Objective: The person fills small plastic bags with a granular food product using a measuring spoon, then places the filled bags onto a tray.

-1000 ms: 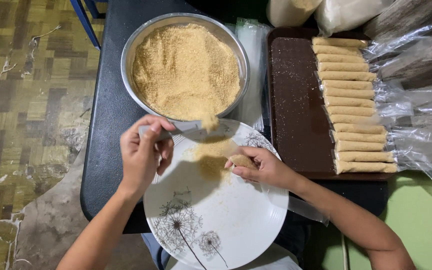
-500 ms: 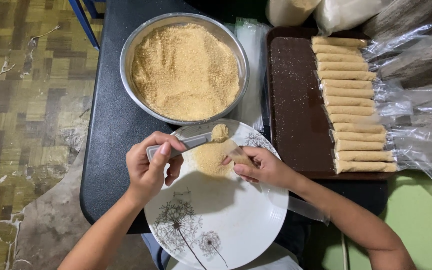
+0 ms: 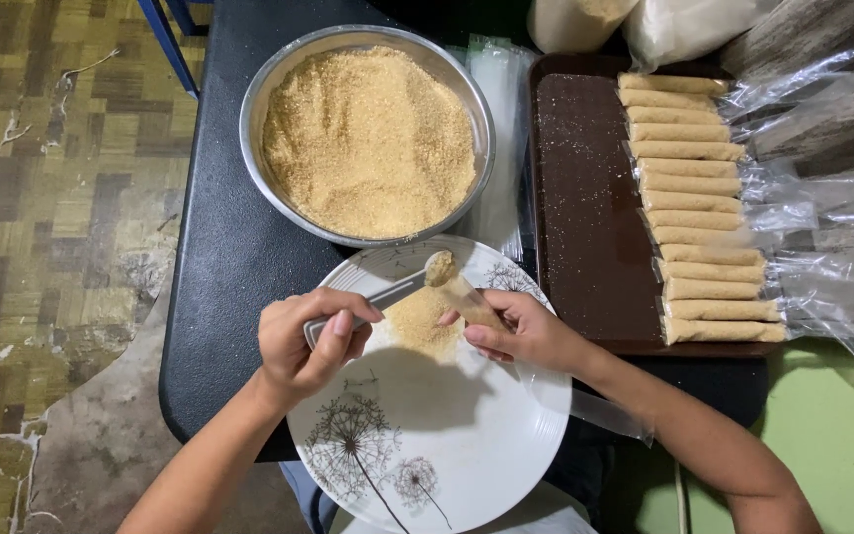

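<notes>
Over the white plate (image 3: 467, 445), the left hand (image 3: 303, 341) is closed around a metal spoon (image 3: 387, 292) whose bowl carries golden crumbs. Just right of it, the right hand (image 3: 521, 331) pinches a narrow clear plastic tube bag (image 3: 471, 302), partly filled, mouth touching the spoon. Farther off sits a steel bowl of crumbs (image 3: 368, 138); on the right, a brown tray (image 3: 585, 198) holds filled tubes (image 3: 694, 208).

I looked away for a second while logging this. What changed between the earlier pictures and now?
The left hand brought the loaded spoon from beside the bowl over the plate to the bag held by the right hand. Bowl, plate, tray and its filled bags stayed put.
</notes>
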